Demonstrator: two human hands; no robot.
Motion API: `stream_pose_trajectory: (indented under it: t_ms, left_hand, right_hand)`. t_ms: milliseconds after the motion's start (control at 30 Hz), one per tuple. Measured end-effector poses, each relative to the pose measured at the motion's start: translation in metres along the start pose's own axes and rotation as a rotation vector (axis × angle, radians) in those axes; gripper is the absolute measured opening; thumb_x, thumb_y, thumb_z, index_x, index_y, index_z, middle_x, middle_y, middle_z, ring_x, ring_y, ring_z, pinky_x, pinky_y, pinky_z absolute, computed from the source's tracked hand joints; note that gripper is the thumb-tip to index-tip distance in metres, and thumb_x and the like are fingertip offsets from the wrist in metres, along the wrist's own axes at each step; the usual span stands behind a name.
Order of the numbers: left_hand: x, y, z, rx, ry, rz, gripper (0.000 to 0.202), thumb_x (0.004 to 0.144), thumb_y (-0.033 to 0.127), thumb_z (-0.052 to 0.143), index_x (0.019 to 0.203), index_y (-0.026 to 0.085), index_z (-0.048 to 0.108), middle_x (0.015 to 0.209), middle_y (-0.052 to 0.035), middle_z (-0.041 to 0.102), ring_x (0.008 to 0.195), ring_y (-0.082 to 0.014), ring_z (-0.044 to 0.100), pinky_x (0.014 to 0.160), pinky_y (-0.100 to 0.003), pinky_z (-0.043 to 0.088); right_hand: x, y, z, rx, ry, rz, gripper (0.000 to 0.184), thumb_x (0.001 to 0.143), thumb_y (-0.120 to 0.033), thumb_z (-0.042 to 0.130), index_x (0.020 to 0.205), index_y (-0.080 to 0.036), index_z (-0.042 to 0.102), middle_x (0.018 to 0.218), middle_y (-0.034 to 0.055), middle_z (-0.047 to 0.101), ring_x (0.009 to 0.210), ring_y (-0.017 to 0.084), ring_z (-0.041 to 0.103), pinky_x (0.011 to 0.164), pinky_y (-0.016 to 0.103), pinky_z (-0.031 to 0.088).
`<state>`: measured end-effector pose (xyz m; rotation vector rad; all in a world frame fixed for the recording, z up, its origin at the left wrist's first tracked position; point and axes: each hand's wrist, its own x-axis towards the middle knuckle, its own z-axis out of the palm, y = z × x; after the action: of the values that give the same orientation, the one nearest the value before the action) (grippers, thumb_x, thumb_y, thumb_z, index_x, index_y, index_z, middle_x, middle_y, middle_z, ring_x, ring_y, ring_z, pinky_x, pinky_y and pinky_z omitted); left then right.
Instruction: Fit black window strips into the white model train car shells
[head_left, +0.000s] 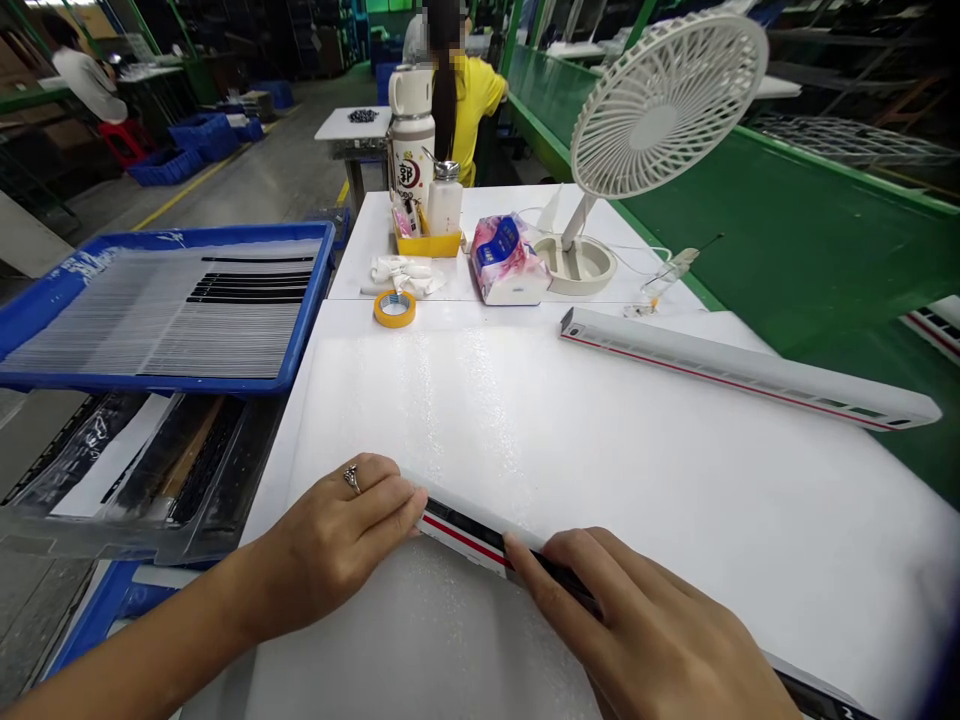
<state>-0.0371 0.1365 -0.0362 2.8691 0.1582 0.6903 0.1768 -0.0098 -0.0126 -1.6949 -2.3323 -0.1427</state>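
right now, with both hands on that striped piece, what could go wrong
The ring on the left hand sits close to the held striped piece and might scratch it if the grip shifts.
The right hand has fingertips on its black band, so uneven pressure could smudge or shift that.
The other striped piece seems to jut past the table's edge at its right end, so a bump might knock it off.
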Motion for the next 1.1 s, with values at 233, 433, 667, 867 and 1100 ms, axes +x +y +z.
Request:
stream_pose_trajectory:
  t_ms: [233, 433, 667, 867, 1100]
  left_hand:
    - [-0.001, 0.002, -0.003, 0.045, 0.002, 0.023, 0.045, 0.075, -0.003, 0.06, 0.118, 0.002, 0.051, 0.096, -0.0136, 0.062, 0.093, -0.023, 0.052, 0.078, -0.04, 0.051]
    - [0.002, 0.012, -0.003, 0.05, 0.024, -0.102, 0.045, 0.077, -0.006, 0.055, 0.117, 0.012, 0.056, 0.1, -0.0121, 0.059, 0.095, -0.0221, 0.051, 0.08, -0.042, 0.049]
    - [0.005, 0.014, -0.003, -0.03, -0.043, -0.06, 0.051, 0.075, -0.011, 0.053, 0.124, 0.005, 0.049, 0.103, -0.0138, 0.059, 0.101, -0.0223, 0.05, 0.085, -0.039, 0.048]
    - [0.0, 0.01, -0.006, 0.048, -0.203, 0.002, 0.052, 0.079, -0.009, 0.049, 0.13, 0.001, 0.043, 0.111, -0.0141, 0.061, 0.11, -0.0221, 0.049, 0.097, -0.039, 0.043]
    - [0.0, 0.034, -0.009, -0.013, 0.017, -0.312, 0.046, 0.076, -0.001, 0.058, 0.12, 0.016, 0.058, 0.11, -0.0091, 0.064, 0.11, -0.0237, 0.054, 0.094, -0.039, 0.046]
  right_hand:
    - [0.004, 0.0, 0.001, -0.063, 0.058, -0.02, 0.042, 0.094, -0.013, 0.02, 0.107, -0.012, 0.06, 0.076, 0.0067, 0.056, 0.062, 0.017, 0.051, 0.05, 0.028, 0.043]
    - [0.003, -0.001, -0.001, -0.058, 0.054, 0.003, 0.041, 0.091, -0.008, 0.022, 0.107, -0.012, 0.06, 0.077, 0.0075, 0.059, 0.062, 0.017, 0.051, 0.052, 0.028, 0.045]
    - [0.003, -0.001, -0.001, 0.015, 0.044, 0.011, 0.024, 0.084, -0.014, 0.041, 0.096, -0.015, 0.063, 0.078, 0.0062, 0.06, 0.062, 0.017, 0.051, 0.052, 0.029, 0.042]
    - [0.004, 0.002, 0.004, 0.024, 0.068, 0.045, 0.018, 0.08, -0.008, 0.045, 0.081, -0.019, 0.059, 0.067, 0.002, 0.056, 0.056, 0.016, 0.048, 0.045, 0.03, 0.033]
    - [0.002, -0.002, 0.01, 0.032, 0.129, 0.062, 0.018, 0.081, -0.011, 0.042, 0.077, -0.019, 0.058, 0.073, 0.0055, 0.058, 0.062, 0.018, 0.049, 0.047, 0.033, 0.031]
